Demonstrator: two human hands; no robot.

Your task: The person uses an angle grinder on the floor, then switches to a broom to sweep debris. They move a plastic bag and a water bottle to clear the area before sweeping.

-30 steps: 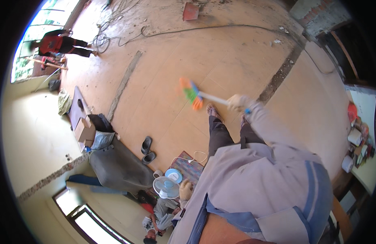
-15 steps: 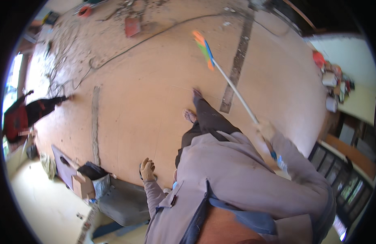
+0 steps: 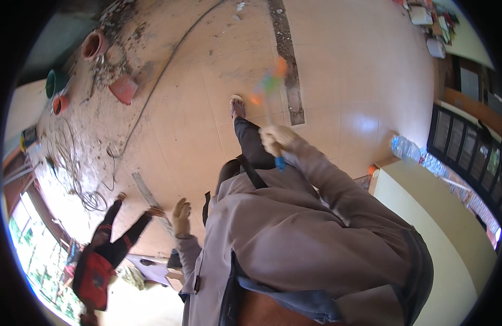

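Note:
My right hand (image 3: 277,138), in a pale work glove, is wrapped round the shaft of a long-handled broom in front of my body. The broom's orange and green head (image 3: 270,82) is smeared by motion near a dark strip cut in the floor. The blue end of the broom handle (image 3: 280,163) sticks out below the fist, close to my jacket. My left hand (image 3: 181,218), gloved too, hangs out at my left side with loosely bent fingers and nothing in it.
Far left lie a red dustpan-like scoop (image 3: 123,89), buckets (image 3: 95,45), rubble and coiled cable (image 3: 79,179). Another person (image 3: 98,266) in red and black stands at left. A pale low wall (image 3: 425,217) and a large clear bottle (image 3: 404,147) are at right.
The view has turned, and the other person now shows lower and nearer. My right hand has brought the broom in front of my body, its shaft more upright. The left hand stays empty.

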